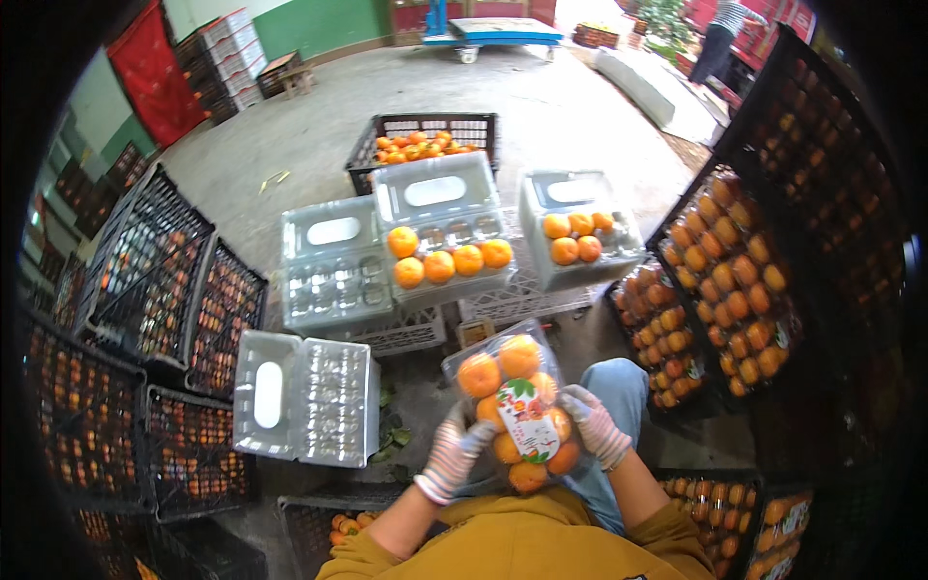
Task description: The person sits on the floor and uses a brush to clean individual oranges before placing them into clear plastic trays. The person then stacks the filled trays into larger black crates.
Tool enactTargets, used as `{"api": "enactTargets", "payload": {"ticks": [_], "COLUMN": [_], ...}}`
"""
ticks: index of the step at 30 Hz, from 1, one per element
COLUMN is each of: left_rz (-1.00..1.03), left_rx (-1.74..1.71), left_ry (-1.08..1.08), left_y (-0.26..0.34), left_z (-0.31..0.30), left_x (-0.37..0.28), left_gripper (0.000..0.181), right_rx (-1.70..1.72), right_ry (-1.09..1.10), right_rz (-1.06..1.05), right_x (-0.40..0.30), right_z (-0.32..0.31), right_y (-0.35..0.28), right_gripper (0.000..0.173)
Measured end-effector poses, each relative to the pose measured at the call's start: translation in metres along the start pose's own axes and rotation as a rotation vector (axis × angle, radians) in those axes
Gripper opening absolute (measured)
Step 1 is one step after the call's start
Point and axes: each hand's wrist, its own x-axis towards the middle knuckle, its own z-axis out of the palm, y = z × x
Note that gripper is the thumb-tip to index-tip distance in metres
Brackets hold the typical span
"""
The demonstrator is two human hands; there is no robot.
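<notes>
Both my hands wear striped knit gloves with grey fingers. Between them, above my lap, they hold a clear plastic clamshell box of oranges that bears a printed label. My left hand grips its left side, and my right hand grips its right side. Beyond the box, a stack of open clamshells has several oranges in its front row and one behind. Another stack to the right holds several oranges too. Two stacks of empty open clamshells, one at the left, one nearer me, show bare moulded cups.
A black crate of loose oranges stands beyond the stacks. Black crates of packed fruit line the left and right. White crates support the stacks. A blue platform cart and a person are farther off.
</notes>
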Motion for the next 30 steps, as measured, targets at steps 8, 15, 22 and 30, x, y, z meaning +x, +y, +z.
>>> {"api": "enactTargets", "payload": {"ticks": [8, 15, 22, 30], "left_rz": [0.145, -0.113, -0.636, -0.868], "left_rx": [-0.212, -0.299, -0.382, -0.226], "left_ry": [-0.347, -0.544, -0.565, -0.601], "left_y": [0.073, 0.073, 0.013, -0.029], "left_z": [0.049, 0.113, 0.126, 0.128], "left_x": [0.029, 0.051, 0.039, 0.061], "left_gripper": [0.079, 0.082, 0.066, 0.056], "right_rx": [0.310, 0.230, 0.430, 0.498], "right_ry": [0.267, 0.512, 0.747, 0.813], "right_rz": [-0.232, -0.394, -0.079, -0.027], "right_x": [-0.033, -0.074, -0.113, -0.109], "right_z": [0.035, -0.003, -0.023, -0.022], "right_y": [-0.059, -0.073, 0.025, 0.057], "right_gripper": [0.024, 0.021, 0.019, 0.025]}}
